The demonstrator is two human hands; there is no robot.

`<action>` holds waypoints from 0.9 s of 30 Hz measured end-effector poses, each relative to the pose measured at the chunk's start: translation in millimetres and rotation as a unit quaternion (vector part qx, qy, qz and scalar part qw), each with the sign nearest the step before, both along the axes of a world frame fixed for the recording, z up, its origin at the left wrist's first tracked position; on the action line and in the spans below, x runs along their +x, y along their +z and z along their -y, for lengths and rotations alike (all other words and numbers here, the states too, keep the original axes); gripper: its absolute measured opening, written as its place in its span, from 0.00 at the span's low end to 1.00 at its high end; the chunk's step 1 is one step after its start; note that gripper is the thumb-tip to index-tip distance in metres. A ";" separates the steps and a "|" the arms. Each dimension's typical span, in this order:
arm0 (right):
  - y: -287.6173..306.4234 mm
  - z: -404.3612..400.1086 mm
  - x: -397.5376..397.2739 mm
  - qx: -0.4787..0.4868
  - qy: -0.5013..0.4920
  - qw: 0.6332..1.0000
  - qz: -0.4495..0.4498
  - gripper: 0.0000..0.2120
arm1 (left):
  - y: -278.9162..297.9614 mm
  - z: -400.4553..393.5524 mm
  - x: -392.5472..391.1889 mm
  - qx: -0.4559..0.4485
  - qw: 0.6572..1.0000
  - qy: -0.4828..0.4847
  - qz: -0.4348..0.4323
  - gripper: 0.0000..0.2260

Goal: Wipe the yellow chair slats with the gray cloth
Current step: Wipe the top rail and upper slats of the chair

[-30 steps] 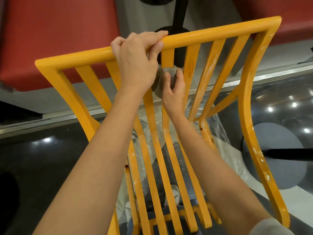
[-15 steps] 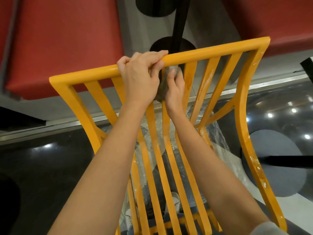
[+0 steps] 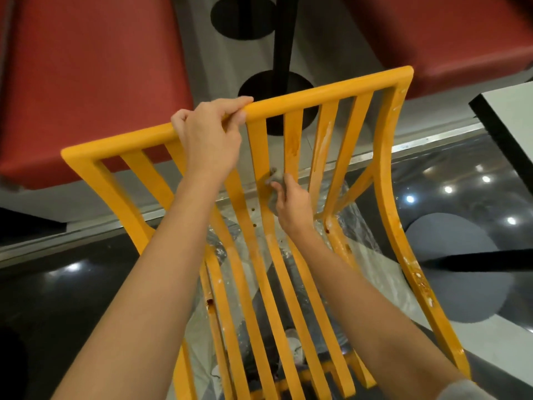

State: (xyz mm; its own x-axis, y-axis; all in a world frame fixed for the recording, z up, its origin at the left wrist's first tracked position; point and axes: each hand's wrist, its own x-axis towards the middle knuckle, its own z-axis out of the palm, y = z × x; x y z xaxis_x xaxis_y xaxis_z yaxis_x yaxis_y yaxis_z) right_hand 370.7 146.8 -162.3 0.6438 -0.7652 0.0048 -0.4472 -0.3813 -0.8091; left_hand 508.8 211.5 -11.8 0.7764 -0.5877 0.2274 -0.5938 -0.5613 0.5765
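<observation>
Up at the far edge, the left hand curls its fingers over the top rail of the yellow chair, just left of the rail's middle. Lower and to the right, the right hand clutches the gray cloth, bunched against a middle slat partway down the backrest; the cloth touches that slat and the one to its left. Both forearms reach in from the near side. Beyond the chair lie red seat cushions and a black pedestal base. Beneath the slats, clear plastic sheeting covers a glossy dark floor.
</observation>
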 end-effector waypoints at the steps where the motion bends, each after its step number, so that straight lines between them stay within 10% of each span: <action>1: 12.8 0.6 -8.0 -0.022 -0.024 0.999 0.040 0.06 | 2.9 0.7 0.7 0.007 1.000 0.006 -0.012 0.12; 9: 94.1 4.5 -16.5 -0.031 -0.206 0.910 0.359 0.11 | 14.0 26.5 -18.1 0.032 0.999 -0.001 0.007 0.13; 20: 59.1 -8.3 57.4 0.156 -0.317 0.827 0.437 0.21 | 8.1 32.4 -14.4 0.008 1.000 0.012 -0.018 0.11; 27: 68.7 -23.3 57.8 0.147 -0.262 0.880 0.368 0.21 | 6.8 32.2 -16.5 0.003 1.000 0.010 -0.014 0.12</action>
State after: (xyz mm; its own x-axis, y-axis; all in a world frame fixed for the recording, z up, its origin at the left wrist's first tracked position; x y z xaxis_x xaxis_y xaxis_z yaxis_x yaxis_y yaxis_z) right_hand 428.5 170.2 -93.6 0.1068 -0.9940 0.0253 0.1864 -0.0050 -0.9825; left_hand 492.2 179.2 -5.0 0.7940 -0.5737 0.2012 -0.5660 -0.5769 0.5890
